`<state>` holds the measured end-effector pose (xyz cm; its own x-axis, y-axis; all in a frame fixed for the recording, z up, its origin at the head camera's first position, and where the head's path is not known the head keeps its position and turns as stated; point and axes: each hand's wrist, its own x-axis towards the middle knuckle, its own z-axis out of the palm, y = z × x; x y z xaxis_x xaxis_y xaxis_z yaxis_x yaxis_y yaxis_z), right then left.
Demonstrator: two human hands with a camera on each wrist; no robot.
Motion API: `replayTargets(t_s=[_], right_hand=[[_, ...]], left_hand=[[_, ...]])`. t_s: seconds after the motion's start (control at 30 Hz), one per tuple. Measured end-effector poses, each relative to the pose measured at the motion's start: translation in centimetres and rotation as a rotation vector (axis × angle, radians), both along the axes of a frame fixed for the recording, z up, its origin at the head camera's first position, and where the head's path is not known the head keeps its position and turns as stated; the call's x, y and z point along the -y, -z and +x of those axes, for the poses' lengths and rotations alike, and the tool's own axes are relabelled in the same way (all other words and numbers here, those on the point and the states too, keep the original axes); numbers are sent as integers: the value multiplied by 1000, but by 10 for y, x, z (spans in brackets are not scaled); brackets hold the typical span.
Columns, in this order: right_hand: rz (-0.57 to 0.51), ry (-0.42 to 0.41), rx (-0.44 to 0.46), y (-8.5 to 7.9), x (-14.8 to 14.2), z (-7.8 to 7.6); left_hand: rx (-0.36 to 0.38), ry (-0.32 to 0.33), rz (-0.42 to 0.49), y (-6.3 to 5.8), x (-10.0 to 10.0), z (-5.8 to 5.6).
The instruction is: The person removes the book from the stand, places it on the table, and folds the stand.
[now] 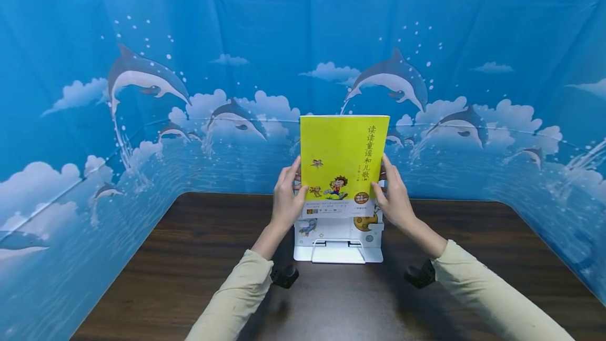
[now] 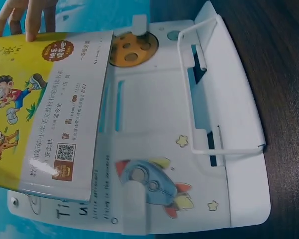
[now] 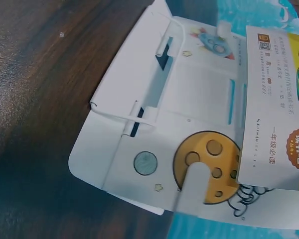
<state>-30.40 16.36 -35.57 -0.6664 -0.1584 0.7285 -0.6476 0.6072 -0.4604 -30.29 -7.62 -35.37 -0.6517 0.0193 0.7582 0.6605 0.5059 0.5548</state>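
A yellow children's book (image 1: 338, 157) with a white lower band is held upright, cover facing me. My left hand (image 1: 287, 196) grips its left edge, thumb on the cover and fingers partly hidden behind. On the opposite edge my right hand (image 1: 395, 193) pinches it the same way. Below and behind the book stands a white book stand (image 1: 338, 254), printed with a rocket (image 2: 154, 181) and an orange cratered moon (image 3: 207, 167). In both wrist views the book's lower edge is above the stand's ledge and wire bracket (image 2: 229, 151), apart from them.
The stand rests on a dark wooden table (image 1: 203, 257). A blue curtain (image 1: 265, 25) with dolphins hangs behind and around the table. A small black device (image 1: 285, 277) sits by the left wrist, and another black device (image 1: 420, 273) by the right wrist.
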Motion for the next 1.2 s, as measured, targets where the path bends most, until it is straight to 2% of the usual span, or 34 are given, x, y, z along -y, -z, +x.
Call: replayTargets(t_s=[0.17, 0.3, 0.47, 0.63, 0.8, 0.93, 1.1, 1.2], right_hand=[[5, 10, 28, -4, -8, 11], [13, 19, 71, -6, -16, 20], [36, 32, 145, -8, -29, 33], [46, 41, 277, -6, -45, 46], [14, 10, 437, -5, -63, 58], [29, 18, 506, -3, -76, 67], [93, 50, 541, 6, -92, 78], [114, 48, 547, 15, -103, 84]], left_hand=[[23, 71, -4, -2, -5, 10], [74, 105, -29, -1, -9, 17], [157, 152, -64, 0, -18, 28], [286, 264, -28, 3, -27, 36], [422, 416, 64, 11, -39, 43], [488, 507, 126, 19, -50, 53], [540, 546, 145, 31, -65, 64], [564, 557, 127, 37, -74, 68]])
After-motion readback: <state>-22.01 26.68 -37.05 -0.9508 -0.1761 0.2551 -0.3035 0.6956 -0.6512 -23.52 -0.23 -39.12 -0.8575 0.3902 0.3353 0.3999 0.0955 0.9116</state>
